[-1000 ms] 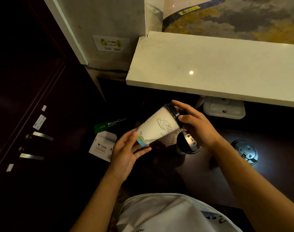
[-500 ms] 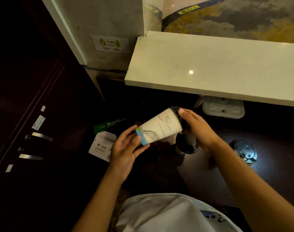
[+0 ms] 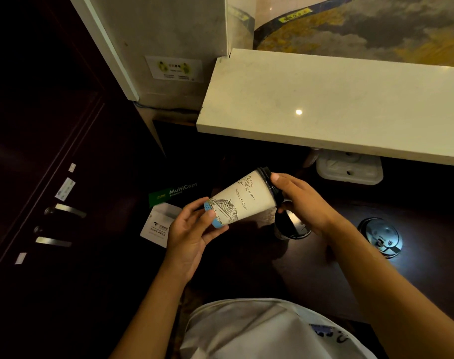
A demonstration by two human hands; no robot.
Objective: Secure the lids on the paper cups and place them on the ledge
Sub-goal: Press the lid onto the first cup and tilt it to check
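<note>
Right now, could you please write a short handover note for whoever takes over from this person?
Left hand: grips the base of the paper cup, which is tilted nearly on its side.
Right hand: pressing the black lid onto that cup's rim.
Second lidded cup: stands on the dark table below the right hand.
Ledge: no cups on it.
Done: lids appear fitted on both cups.
Left: finish sealing the held lid, then set both cups on the ledge.
</note>
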